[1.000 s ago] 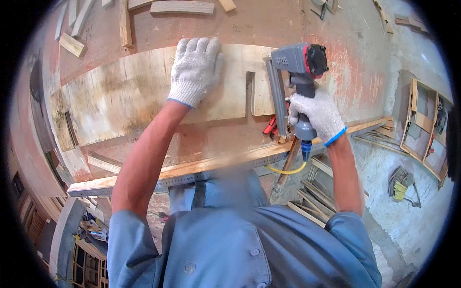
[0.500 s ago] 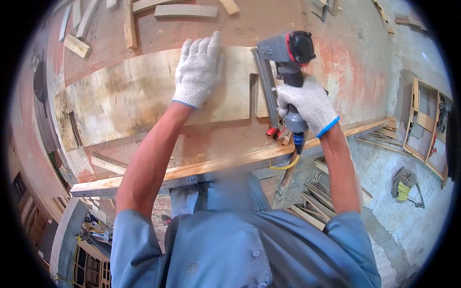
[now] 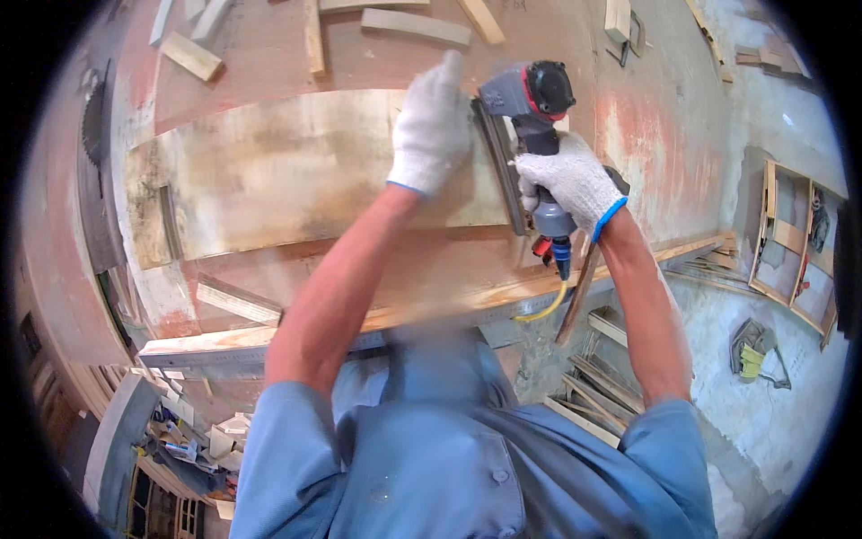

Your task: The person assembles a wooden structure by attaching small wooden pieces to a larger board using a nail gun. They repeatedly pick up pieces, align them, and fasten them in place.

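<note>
A gloved left hand, my left hand [image 3: 431, 126], rests over the right part of a stained plywood panel [image 3: 269, 180], fingers stretched out and holding nothing. The panel has a slot near its left end. My right hand [image 3: 579, 184], also in a white knit glove, is wrapped round the grip of a grey and black nail gun [image 3: 507, 94]. The gun's long dark magazine [image 3: 498, 162] slants across the panel's right end and hides part of it. From the base of the grip runs a yellow air hose [image 3: 545, 310]. The gun's nose is hidden.
Along the near side of the worktable [image 3: 628, 54] lies a long wooden strip [image 3: 431, 301] with a metal edge. Loose wood blocks [image 3: 416, 27] are scattered at the far side. Wood scraps [image 3: 597, 391] lie at lower right, near a wooden frame [image 3: 769, 193].
The view has shifted, so the table and panel sit farther right. My left hand has moved right, nearer the nail gun. The gun now overlaps the panel's right end more.
</note>
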`<action>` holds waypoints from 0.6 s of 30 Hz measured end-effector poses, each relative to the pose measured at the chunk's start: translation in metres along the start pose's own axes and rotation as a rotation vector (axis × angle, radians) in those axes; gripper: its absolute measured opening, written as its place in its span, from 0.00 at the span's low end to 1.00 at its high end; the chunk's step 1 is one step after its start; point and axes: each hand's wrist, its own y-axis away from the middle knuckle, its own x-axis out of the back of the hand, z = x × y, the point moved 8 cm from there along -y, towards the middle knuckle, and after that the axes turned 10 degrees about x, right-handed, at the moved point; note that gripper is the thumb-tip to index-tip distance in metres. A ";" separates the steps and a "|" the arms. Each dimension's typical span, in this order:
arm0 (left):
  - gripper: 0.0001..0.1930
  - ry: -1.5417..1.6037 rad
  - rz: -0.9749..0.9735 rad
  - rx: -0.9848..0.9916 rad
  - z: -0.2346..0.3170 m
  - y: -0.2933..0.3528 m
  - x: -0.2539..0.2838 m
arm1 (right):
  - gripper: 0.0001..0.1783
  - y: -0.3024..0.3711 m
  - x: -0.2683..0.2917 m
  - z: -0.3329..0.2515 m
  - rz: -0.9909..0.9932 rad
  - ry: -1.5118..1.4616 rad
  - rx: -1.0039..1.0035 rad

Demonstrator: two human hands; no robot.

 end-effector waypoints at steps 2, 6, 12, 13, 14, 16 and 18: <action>0.30 -0.009 0.026 -0.023 0.001 0.002 0.000 | 0.08 0.002 -0.003 0.005 0.036 -0.038 -0.043; 0.26 -0.315 0.074 -0.160 0.002 0.002 0.084 | 0.08 0.001 -0.001 0.001 0.095 0.019 -0.012; 0.23 -0.984 0.293 0.330 -0.135 0.002 0.378 | 0.10 0.014 -0.015 -0.006 0.208 -0.154 -0.101; 0.25 -0.905 0.332 0.493 -0.153 0.012 0.408 | 0.10 0.012 -0.015 -0.010 0.181 -0.156 -0.076; 0.27 -0.661 0.376 0.399 -0.164 0.023 0.416 | 0.10 0.008 -0.016 -0.007 0.163 -0.146 -0.064; 0.28 -0.796 0.362 0.409 -0.175 0.025 0.421 | 0.09 0.009 -0.012 -0.009 0.171 -0.109 -0.063; 0.28 -0.701 0.324 0.472 -0.183 0.036 0.415 | 0.12 0.015 -0.008 -0.007 0.218 -0.129 -0.084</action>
